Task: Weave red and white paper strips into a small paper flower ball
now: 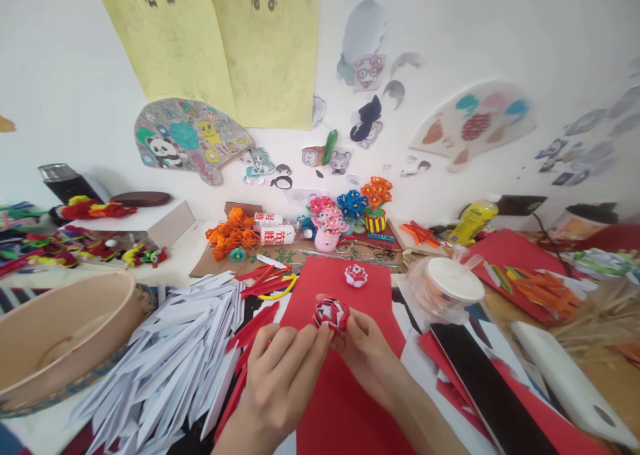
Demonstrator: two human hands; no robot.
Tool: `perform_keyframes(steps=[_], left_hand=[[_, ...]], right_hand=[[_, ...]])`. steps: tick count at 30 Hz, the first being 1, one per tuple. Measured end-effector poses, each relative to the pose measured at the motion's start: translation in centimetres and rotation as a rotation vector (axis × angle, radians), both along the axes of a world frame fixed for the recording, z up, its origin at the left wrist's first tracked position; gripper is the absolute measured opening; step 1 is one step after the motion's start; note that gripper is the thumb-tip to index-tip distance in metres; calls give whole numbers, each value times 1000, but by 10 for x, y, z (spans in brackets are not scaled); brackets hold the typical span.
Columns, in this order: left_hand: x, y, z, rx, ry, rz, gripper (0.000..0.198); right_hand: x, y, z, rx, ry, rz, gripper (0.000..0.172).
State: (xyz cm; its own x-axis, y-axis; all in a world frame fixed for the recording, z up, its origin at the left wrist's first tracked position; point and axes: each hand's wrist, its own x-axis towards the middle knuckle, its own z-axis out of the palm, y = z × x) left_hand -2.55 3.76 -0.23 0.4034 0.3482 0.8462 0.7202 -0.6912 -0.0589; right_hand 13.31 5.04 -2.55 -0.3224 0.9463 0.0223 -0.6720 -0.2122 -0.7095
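Observation:
Between my two hands is a small red-and-white woven paper piece (331,315), rounded like a bowl or flower. My right hand (367,351) holds it from the right, thumb and fingers round its side. My left hand (287,368) has curled fingers, and its fingertips pinch the piece's near edge. Both hands are above a sheet of red paper (345,401). Farther back on that sheet sits a similar red-and-white paper piece (356,276). Folded red strips (257,325) lie left of my left hand, beside a large pile of folded white paper strips (170,361).
A big round beige basin (65,335) stands at the left. At the right are a lidded plastic cup (453,281), a long black box (490,388) and a white flat object (570,381). Handmade flowers (330,218) and a yellow bottle (473,220) line the wall.

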Motion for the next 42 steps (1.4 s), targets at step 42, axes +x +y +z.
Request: perform_keyframes(steps=[42], left_hand=[[7,0,4,36,-129,33,14]], right_hand=[[2,-1,1,30,-10,2,42]])
